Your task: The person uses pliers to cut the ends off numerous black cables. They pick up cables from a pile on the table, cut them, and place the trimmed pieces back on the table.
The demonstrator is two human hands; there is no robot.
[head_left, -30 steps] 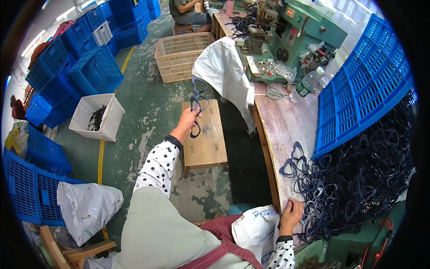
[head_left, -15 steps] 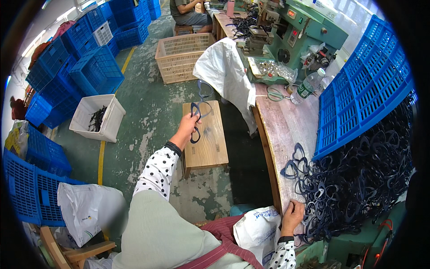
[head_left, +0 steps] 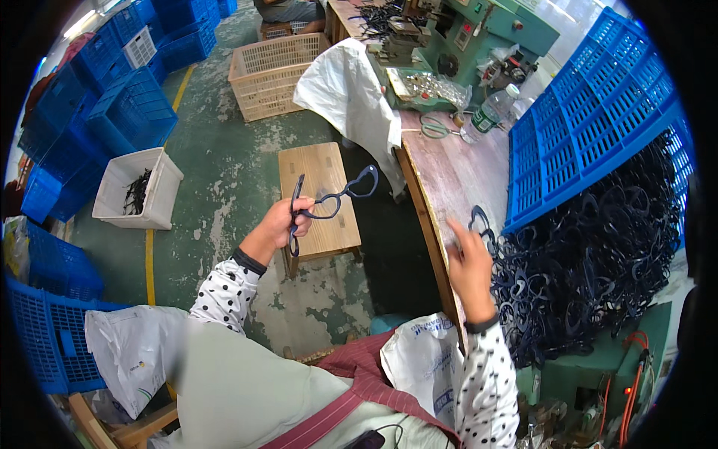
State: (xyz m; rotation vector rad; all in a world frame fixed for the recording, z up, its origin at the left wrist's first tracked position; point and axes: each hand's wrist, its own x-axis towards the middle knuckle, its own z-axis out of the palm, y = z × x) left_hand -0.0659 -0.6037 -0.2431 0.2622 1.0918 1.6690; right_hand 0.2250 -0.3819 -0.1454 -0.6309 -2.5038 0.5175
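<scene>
Crates: blue plastic crates (head_left: 112, 112) stacked along the far left wall, with a white bin (head_left: 138, 188) of dark parts on the green floor in front of them.

Left hand: left hand (head_left: 280, 224) raised over the floor, fingers closed around a dark eyeglass frame (head_left: 333, 198), gripping it at one temple arm.

Frame position: it hangs in the air above the wooden stool (head_left: 318, 198), touching nothing but the hand; the two lens rims extend rightward and up from the fingers, toward the bench.

Frame axis: the front runs roughly left to right, tilted up at its right end; the held temple runs nearly vertical down through the fist.

Stool: low and bare, standing between the person's knees and a tan wicker-style basket (head_left: 273, 71).

Workbench: wooden workbench (head_left: 456, 168), its near edge running away from the person, a white sack (head_left: 351, 97) draped over its far corner.

Right hand: right hand (head_left: 471, 266) resting at the bench edge, fingers loosely spread and touching the nearest frames of the heap; whether it grips one cannot be told.

Heap: pile of dark eyeglass frames (head_left: 591, 262), tangled, spilling from a tipped blue crate (head_left: 583, 123). The right hand is at the heap; the left is well apart from it.
</scene>
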